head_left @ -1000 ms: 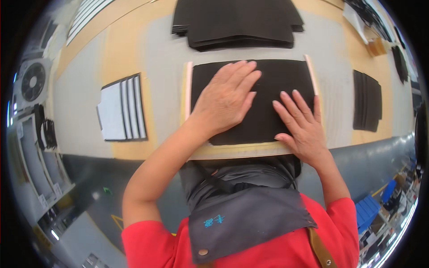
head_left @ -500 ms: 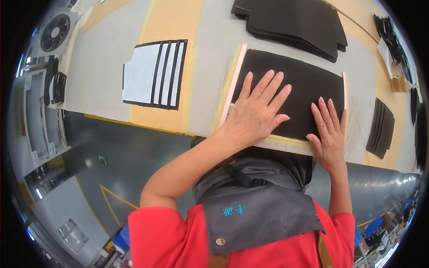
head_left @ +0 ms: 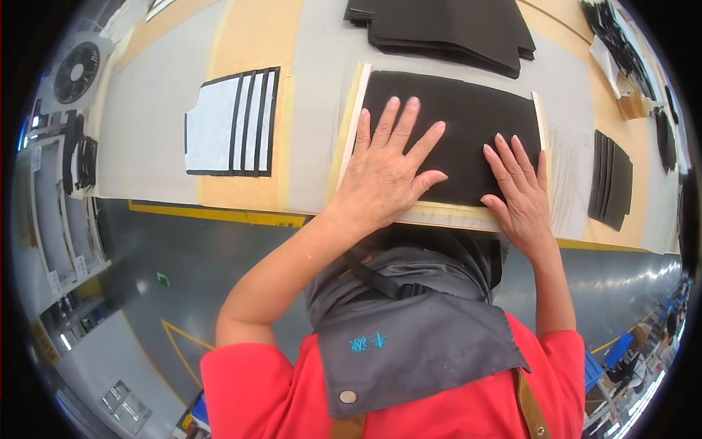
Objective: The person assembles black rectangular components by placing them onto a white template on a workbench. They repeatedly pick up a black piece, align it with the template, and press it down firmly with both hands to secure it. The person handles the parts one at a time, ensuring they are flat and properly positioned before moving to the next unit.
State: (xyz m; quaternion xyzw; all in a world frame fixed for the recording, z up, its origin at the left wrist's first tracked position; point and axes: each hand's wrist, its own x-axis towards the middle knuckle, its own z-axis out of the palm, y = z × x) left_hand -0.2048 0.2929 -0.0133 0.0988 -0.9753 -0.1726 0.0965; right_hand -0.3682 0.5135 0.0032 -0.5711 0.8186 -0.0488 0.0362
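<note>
A flat black panel (head_left: 468, 117) lies on the table in front of me, between two pale upright strips. My left hand (head_left: 387, 161) rests on its left part, palm down with the fingers spread. On the panel's right part lies my right hand (head_left: 521, 186), fingers stretched and thumb apart, close to the right strip (head_left: 540, 121). The left strip (head_left: 356, 121) runs along the panel's left side, partly covered by my left hand and wrist. Neither hand grips anything.
Behind the panel is a stack of black cut sheets (head_left: 450, 33). Left on the table (head_left: 314, 110) lies a white panel with black strips (head_left: 216, 128); on the right, several overlapping black pieces (head_left: 610, 179). Black strips (head_left: 621, 36) are piled far right. A fan (head_left: 77, 72) stands far left.
The view has shifted, so the table and everything on it sit further left and slightly higher. Both hands stay flat on the black panel in nearly the same places.
</note>
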